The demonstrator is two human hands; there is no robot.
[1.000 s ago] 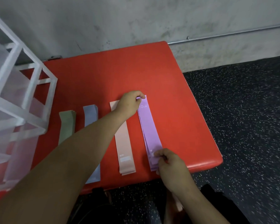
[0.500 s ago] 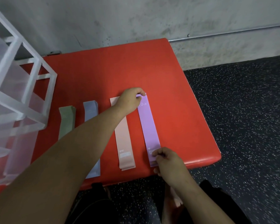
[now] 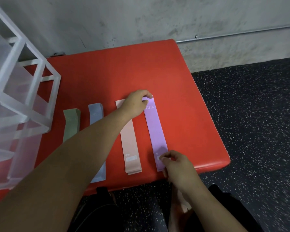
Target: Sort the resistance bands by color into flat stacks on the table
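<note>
On the red table [image 3: 107, 77], which fills the middle of the view, four stacks of bands lie side by side with their long axes running from six o'clock toward twelve, tilted a little toward eleven. Compared with a second ago the purple stack [image 3: 155, 131] is tidier: its near end was fanned out into loose layers then, and now those layers sit squared up under the top band.

At nine o'clock stands a clear plastic drawer unit [image 3: 15, 97]; through its cloudy walls I cannot tell whether anything is inside.

The left arm crosses the table from seven o'clock and hides the near parts of the green stack [image 3: 71, 124] and the blue stack [image 3: 95, 114], the two leftmost piles. The pink stack [image 3: 129, 144] lies just beside the purple one, a strip of red between them, its near end stepped in several layers.

The left hand [image 3: 136, 104] pinches the far end of the purple stack between thumb and fingers, right above the printed "10 LB" mark. The right hand [image 3: 177, 166] pinches the near end of the same stack at five o'clock, close to the table's front edge, fingertips closed on the band.
</note>
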